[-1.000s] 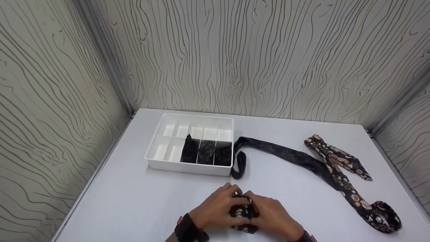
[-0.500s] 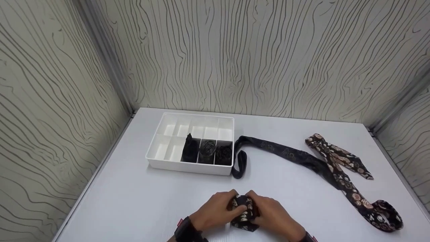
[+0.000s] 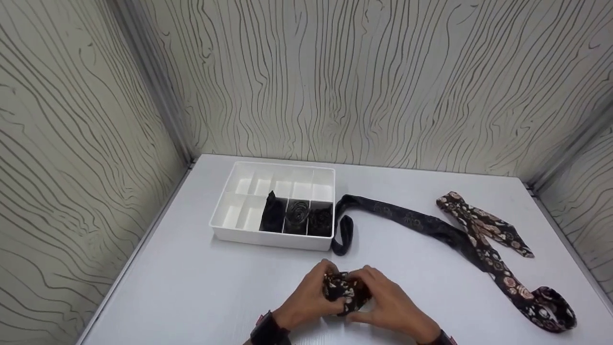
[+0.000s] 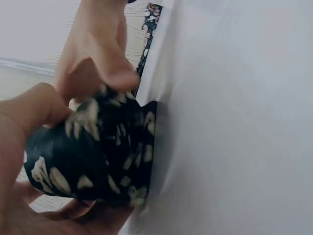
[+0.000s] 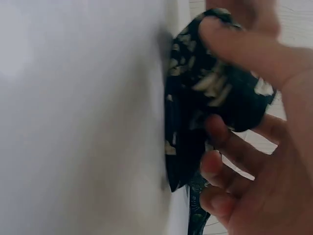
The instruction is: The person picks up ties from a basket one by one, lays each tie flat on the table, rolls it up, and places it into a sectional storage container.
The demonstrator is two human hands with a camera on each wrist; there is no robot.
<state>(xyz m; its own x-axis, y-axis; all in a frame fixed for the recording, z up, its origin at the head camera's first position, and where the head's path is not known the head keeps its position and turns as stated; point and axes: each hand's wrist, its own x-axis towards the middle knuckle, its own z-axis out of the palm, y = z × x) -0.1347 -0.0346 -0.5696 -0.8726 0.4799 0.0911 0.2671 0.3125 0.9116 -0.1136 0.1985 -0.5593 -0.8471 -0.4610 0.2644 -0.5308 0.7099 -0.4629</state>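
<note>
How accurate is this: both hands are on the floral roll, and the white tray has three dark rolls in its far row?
One slip: the three dark rolls sit in the near row of the white tray, not the far one, as the head view shows. The left hand and right hand are both on the floral roll.

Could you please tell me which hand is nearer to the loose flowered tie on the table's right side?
Right. The right hand is to the left of the loose flowered tie, apart from it. The left hand is farther left, across the rolled bundle.
</note>
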